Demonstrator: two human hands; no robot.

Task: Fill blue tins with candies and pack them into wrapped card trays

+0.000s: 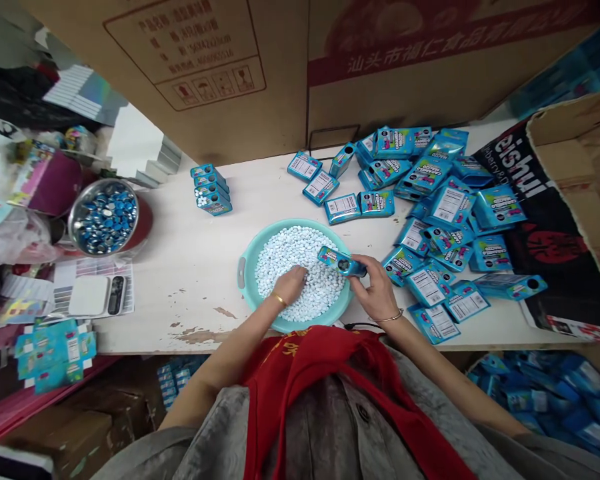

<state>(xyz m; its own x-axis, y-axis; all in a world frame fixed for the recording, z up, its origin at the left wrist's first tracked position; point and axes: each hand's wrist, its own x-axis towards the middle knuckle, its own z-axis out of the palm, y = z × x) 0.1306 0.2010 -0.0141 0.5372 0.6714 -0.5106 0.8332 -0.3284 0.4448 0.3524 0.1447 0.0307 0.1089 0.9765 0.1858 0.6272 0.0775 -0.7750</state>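
Note:
A teal plastic basin full of small white candies stands at the table's front edge. My left hand is down in the candies, its fingers curled together among them; the fingertips are partly hidden. Over the basin's right side, my right hand grips a small blue candy box between thumb and fingers. A dark round hole shows in the end of that box. To the left, a row of several blue boxes stands upright, with white candies showing at the nearest one's top.
Many blue boxes lie heaped at the right beside an open carton. A metal bowl of blue round caps and a white scale are at left. A large cardboard box closes off the back.

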